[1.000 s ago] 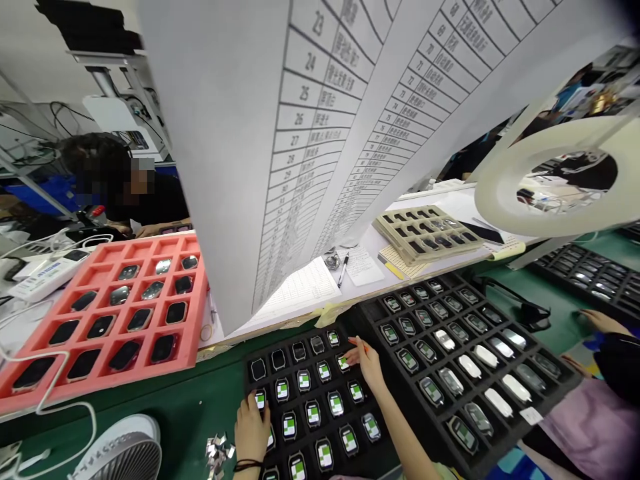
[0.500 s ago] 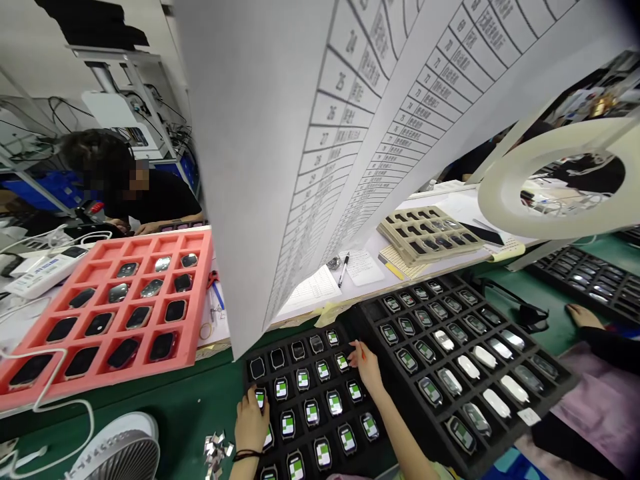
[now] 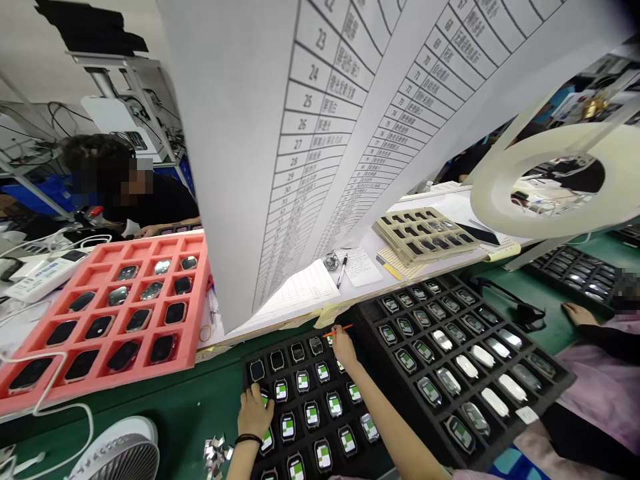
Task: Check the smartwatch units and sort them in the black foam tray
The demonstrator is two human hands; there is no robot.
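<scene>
A black foam tray (image 3: 303, 351) in front of me holds rows of smartwatches, many with green-and-white checkered screens; a few in the far row are dark. My left hand (image 3: 255, 415) rests at the tray's left side, fingers apart over a lit smartwatch (image 3: 265, 399) that it partly covers. My right hand (image 3: 344, 348) is closed on a thin orange stick (image 3: 345, 329), its kind unclear. That hand is at the tray's far right corner, over a smartwatch (image 3: 329, 339) it mostly hides. Whether the stick touches the screen I cannot tell.
A second black tray of watches (image 3: 367, 311) adjoins on the right. A pink tray (image 3: 200, 293) stands left, a fan (image 3: 120, 447) below it. A large printed sheet (image 3: 225, 167) hangs ahead; a ring lamp (image 3: 493, 173) is at right. Co-workers sit left and right.
My right hand has moved away from me and left, from the second row to the far corner watch, and the orange stick now shows clearly. My left hand has shifted slightly right.
</scene>
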